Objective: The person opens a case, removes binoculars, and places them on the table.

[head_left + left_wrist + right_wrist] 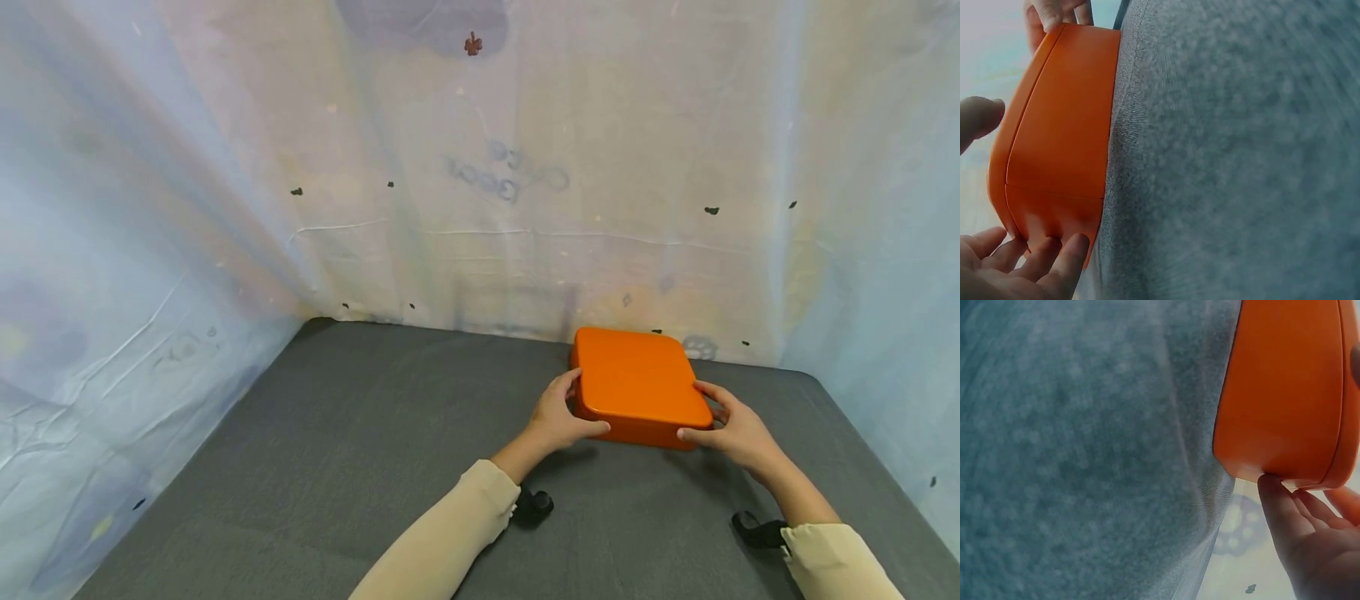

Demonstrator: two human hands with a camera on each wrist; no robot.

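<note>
An orange box [641, 375] with rounded corners and a smooth flat top sits on the grey surface, near its back edge. A seam runs round its upper edge in the left wrist view. My left hand [558, 417] holds the box's left side, fingertips on the side wall and the thumb by the front corner. On the opposite side my right hand [738, 429] holds it in the same way, fingers along the wall and thumb at the front. In the right wrist view, fingertips [1270, 481] press the box's side. The underside is hidden.
Grey cloth [300, 467] covers the surface. Behind it hangs a pale printed curtain [450, 250], and more of this sheeting rises at left and right. Black straps [532, 507] are at both wrists, beside cream sleeves [442, 533].
</note>
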